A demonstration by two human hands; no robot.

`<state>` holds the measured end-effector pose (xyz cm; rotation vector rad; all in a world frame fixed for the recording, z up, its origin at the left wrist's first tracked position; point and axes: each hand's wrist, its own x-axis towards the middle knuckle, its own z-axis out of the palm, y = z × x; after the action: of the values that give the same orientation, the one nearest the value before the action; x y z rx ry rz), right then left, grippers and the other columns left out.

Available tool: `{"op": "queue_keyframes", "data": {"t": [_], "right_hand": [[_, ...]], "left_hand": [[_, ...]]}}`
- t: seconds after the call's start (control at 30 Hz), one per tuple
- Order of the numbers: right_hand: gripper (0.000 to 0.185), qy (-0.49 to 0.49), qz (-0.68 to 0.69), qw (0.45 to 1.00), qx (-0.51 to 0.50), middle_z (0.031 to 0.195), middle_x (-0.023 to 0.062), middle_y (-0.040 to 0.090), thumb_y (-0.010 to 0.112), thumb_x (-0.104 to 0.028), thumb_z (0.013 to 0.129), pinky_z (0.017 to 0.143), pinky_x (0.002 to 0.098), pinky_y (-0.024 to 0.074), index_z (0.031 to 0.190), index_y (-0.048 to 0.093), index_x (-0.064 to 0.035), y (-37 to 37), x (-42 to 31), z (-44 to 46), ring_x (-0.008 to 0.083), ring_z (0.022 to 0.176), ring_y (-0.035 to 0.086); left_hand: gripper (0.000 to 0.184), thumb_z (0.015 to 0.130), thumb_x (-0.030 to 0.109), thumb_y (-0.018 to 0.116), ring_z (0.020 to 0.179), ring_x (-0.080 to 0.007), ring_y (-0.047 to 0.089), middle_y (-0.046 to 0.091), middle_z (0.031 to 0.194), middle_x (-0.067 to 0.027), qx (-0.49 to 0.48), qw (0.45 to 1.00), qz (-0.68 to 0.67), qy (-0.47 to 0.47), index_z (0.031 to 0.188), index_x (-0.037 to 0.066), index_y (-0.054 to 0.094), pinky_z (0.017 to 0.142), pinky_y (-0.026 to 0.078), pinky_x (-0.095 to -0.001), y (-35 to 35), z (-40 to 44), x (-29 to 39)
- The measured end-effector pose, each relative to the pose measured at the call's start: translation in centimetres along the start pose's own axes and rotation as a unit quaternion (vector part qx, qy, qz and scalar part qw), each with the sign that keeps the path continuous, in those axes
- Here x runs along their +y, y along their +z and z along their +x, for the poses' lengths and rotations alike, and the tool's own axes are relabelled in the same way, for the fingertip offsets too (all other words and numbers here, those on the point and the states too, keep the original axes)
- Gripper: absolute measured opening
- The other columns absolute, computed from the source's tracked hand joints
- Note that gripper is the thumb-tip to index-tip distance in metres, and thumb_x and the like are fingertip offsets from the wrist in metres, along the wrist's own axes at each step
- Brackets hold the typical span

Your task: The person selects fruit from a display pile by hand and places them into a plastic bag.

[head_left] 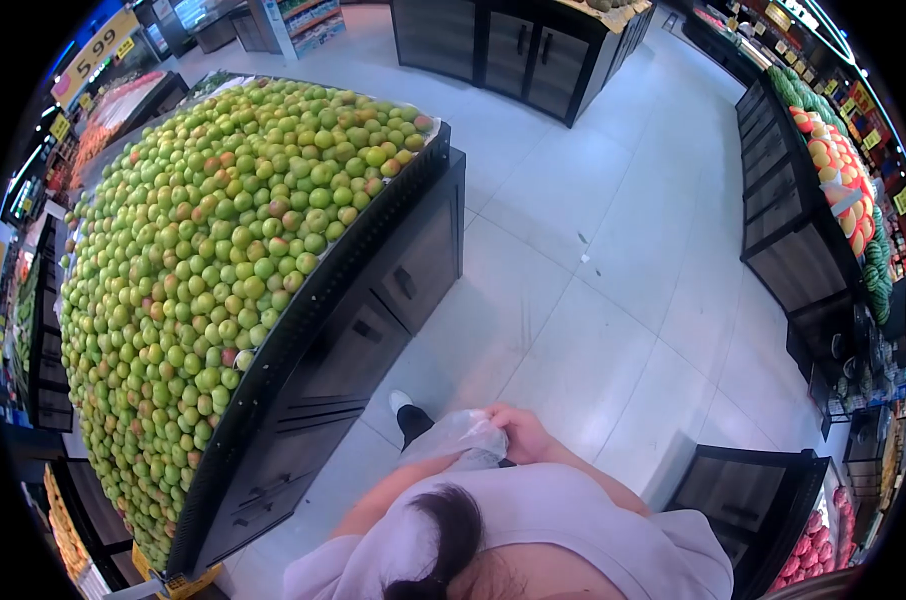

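A clear plastic bag hangs crumpled in front of my body. My right hand is closed on its upper right edge, fingers pinched together. My left forearm reaches to the bag's lower left side, where the bag covers my left hand and hides its fingers. To the left, a large black-rimmed bin holds a broad heap of green, partly reddish plums. Both my hands are apart from the fruit. Among the plums near the bin's edge sits a darker red one.
Dark wooden cabinets stand at the far end of the tiled floor. Along the right runs a display with wrapped fruit and watermelons. A low dark cabinet with pink fruit is close by at lower right.
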<state>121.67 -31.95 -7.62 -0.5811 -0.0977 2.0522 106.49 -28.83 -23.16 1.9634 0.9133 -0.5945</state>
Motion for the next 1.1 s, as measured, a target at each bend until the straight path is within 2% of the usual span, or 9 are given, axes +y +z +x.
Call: {"op": "queue_keyframes", "data": {"t": [0.1,0.3,0.4,0.5,0.6,0.7,0.8,0.9,1.1], "right_hand": [[0.026,-0.003,-0.019,0.998,0.059,0.086,0.0098,0.058,0.047,-0.008,0.069,0.073,0.0297,0.0434,0.092,0.057,0.0018,0.5,-0.2,-0.6,0.0187,0.080,0.054],[0.027,0.010,-0.071,0.996,0.051,0.089,0.0088,0.057,0.048,-0.009,0.070,0.076,0.0307,0.0426,0.093,0.056,-0.0005,-1.1,0.4,-0.3,0.0188,0.083,0.053],[0.028,0.009,-0.092,0.990,0.104,0.090,0.0084,0.057,0.047,-0.011,0.070,0.077,0.0308,0.0420,0.095,0.056,-0.0006,0.1,-0.3,-0.8,0.0190,0.084,0.053],[0.024,-0.013,-0.041,0.990,0.133,0.087,0.0122,0.058,0.046,-0.008,0.069,0.075,0.0326,0.0435,0.088,0.056,0.0026,0.0,-0.3,-0.9,0.0213,0.080,0.055],[0.026,-0.062,-0.003,0.995,0.080,0.087,0.0131,0.058,0.044,-0.010,0.069,0.075,0.0337,0.0438,0.089,0.055,0.0039,-2.2,-0.5,-0.9,0.0224,0.079,0.056],[0.028,-0.120,0.043,0.988,0.085,0.087,0.0139,0.058,0.042,-0.012,0.070,0.075,0.0348,0.0441,0.089,0.055,0.0046,-1.8,-2.3,-1.8,0.0232,0.080,0.056],[0.030,-0.149,0.030,0.988,0.034,0.087,0.0141,0.058,0.041,-0.013,0.069,0.075,0.0351,0.0443,0.089,0.055,0.0047,-5.9,-2.6,-1.4,0.0236,0.079,0.056],[0.030,-0.076,0.077,0.994,0.008,0.086,0.0137,0.058,0.041,-0.014,0.070,0.075,0.0347,0.0441,0.089,0.055,0.0045,-6.8,-1.2,-0.4,0.0234,0.079,0.056],[0.029,-0.047,0.051,0.996,0.048,0.083,0.0117,0.058,0.041,-0.015,0.071,0.074,0.0335,0.0438,0.090,0.055,0.0027,-3.9,-0.1,1.6,0.0224,0.077,0.055]], "left_hand": [[0.040,0.076,0.036,0.053,0.090,-0.0309,0.054,0.057,0.099,-0.0172,0.005,1.000,0.000,0.001,0.101,0.004,0.055,0.078,0.041,-0.0375,-0.4,0.2,-0.1],[0.041,0.076,0.036,0.054,0.090,-0.0312,0.054,0.057,0.098,-0.0173,0.014,1.000,0.003,0.005,0.101,0.004,0.055,0.078,0.041,-0.0378,-0.8,0.7,0.4],[0.041,0.075,0.037,0.054,0.089,-0.0314,0.054,0.057,0.098,-0.0173,0.018,1.000,0.009,0.008,0.100,0.004,0.055,0.077,0.041,-0.0380,-1.5,1.3,0.5],[0.041,0.075,0.037,0.054,0.089,-0.0316,0.054,0.057,0.098,-0.0173,0.015,1.000,0.013,0.019,0.100,0.004,0.055,0.077,0.042,-0.0382,-2.4,2.3,0.9],[0.042,0.075,0.037,0.054,0.089,-0.0317,0.054,0.057,0.098,-0.0174,0.019,0.999,0.021,0.032,0.100,0.004,0.055,0.077,0.042,-0.0383,-3.5,3.5,1.6],[0.042,0.075,0.037,0.055,0.088,-0.0319,0.054,0.057,0.097,-0.0174,0.022,0.999,0.022,0.043,0.100,0.004,0.055,0.077,0.042,-0.0385,-4.3,4.3,2.4],[0.042,0.074,0.038,0.055,0.088,-0.0321,0.054,0.057,0.097,-0.0174,0.028,0.998,0.026,0.046,0.100,0.005,0.055,0.076,0.042,-0.0387,-4.7,4.6,2.8],[0.043,0.074,0.038,0.055,0.088,-0.0322,0.054,0.057,0.097,-0.0175,0.031,0.998,0.028,0.043,0.100,0.005,0.055,0.076,0.042,-0.0388,-5.2,3.8,2.4],[0.043,0.073,0.039,0.056,0.087,-0.0326,0.055,0.058,0.097,-0.0175,0.032,0.999,0.011,0.034,0.100,0.005,0.055,0.075,0.042,-0.0392,-5.3,3.4,1.7]]}}
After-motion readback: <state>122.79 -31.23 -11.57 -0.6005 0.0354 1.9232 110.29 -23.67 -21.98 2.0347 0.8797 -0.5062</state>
